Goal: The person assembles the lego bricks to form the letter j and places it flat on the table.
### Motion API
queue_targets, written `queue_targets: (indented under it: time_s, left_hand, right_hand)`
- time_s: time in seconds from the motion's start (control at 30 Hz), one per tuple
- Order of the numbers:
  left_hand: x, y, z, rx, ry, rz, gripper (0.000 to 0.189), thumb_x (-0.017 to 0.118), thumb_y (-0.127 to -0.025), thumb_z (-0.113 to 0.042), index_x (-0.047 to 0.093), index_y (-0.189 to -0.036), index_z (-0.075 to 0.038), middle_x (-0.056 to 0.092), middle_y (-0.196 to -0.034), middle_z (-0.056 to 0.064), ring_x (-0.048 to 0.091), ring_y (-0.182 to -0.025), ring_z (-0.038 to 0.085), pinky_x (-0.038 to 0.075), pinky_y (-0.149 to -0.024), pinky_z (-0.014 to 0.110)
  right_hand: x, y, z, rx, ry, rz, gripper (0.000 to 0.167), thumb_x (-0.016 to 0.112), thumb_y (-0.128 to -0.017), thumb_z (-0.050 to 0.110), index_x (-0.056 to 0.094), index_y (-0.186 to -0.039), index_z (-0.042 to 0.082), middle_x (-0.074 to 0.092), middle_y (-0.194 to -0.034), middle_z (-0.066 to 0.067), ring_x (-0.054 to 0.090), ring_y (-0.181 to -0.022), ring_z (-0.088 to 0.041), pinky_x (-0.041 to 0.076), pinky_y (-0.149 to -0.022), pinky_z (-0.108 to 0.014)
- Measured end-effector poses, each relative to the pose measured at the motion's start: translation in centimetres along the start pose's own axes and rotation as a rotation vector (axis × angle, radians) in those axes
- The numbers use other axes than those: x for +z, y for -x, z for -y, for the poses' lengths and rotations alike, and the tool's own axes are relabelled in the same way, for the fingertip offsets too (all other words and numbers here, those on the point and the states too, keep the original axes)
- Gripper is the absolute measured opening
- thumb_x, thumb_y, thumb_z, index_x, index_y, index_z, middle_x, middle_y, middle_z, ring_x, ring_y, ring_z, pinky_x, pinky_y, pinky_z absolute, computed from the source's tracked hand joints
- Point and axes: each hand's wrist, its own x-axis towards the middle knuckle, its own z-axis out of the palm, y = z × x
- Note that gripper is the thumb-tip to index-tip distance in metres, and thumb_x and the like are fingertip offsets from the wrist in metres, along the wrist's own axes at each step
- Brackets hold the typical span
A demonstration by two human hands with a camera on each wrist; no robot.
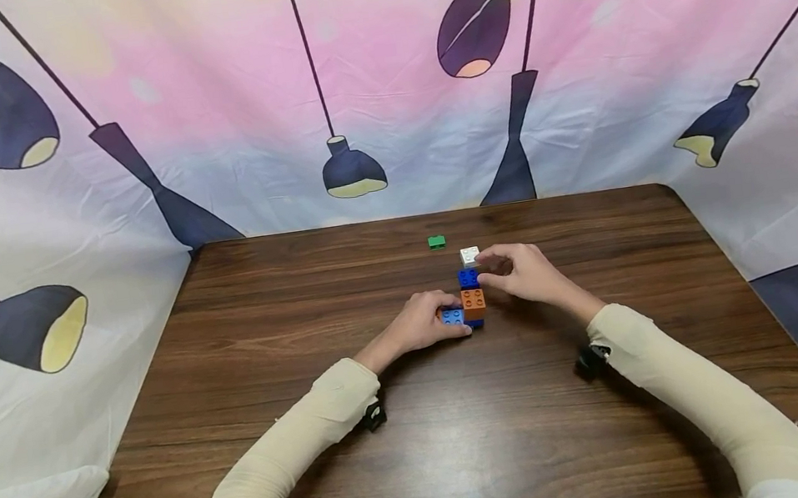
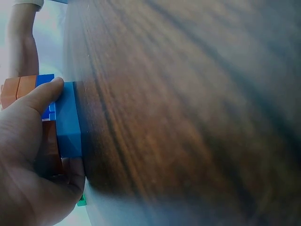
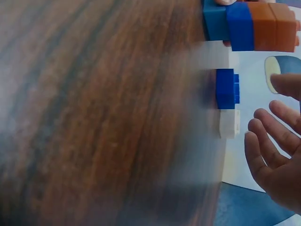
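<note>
Mid-frame, the left hand [image 1: 420,324] grips a brick stack [image 1: 474,305]. Right of centre, the right hand [image 1: 526,273] hovers empty beside a separate blue brick [image 1: 467,278].

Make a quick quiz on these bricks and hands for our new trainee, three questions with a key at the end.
1. Which hand grips the brick stack?
2. True or false: the green brick stands apart from the white brick.
3. What colour is the stack's top brick? A) white B) orange C) green

Key: 1. The left hand. 2. True. 3. B.
</note>
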Motion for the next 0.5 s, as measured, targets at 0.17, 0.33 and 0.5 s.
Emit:
queue_targets:
  time_s: [0.17,0.33,0.5]
  left_hand:
    - [0.0,0.0,0.1,-0.002,-0.006,0.002,0.039,0.078,-0.091,-0.034,0.073,-0.122,-0.011,0.071,-0.102,0.001,0.06,-0.076,0.007,0.049,-0.066,0.023]
    - [0.0,0.0,0.1,0.002,0.0,-0.002,0.04,0.079,-0.091,-0.034,0.073,-0.122,-0.01,0.072,-0.103,0.001,0.061,-0.077,0.007,0.049,-0.067,0.024]
    - [0.0,0.0,0.1,0.004,0.0,-0.002,0.04,0.079,-0.091,-0.034,0.073,-0.123,-0.01,0.072,-0.103,0.002,0.061,-0.078,0.007,0.05,-0.067,0.024]
  right_hand:
    - [0.6,-0.6,-0.4,0.011,0.027,0.037,0.039,0.077,-0.093,0.028,0.07,-0.128,0.011,0.071,-0.122,-0.007,0.066,-0.104,-0.025,0.055,-0.087,-0.046]
    - [1.1,-1.1,-0.6,0.019,0.047,0.06,0.038,0.079,-0.092,0.021,0.071,-0.127,0.01,0.072,-0.12,-0.008,0.068,-0.102,-0.025,0.056,-0.086,-0.046]
    - [1.5,-1.6,-0.8,0.036,0.064,0.088,0.04,0.079,-0.091,0.014,0.07,-0.129,0.008,0.072,-0.119,-0.012,0.069,-0.1,-0.026,0.056,-0.084,-0.045]
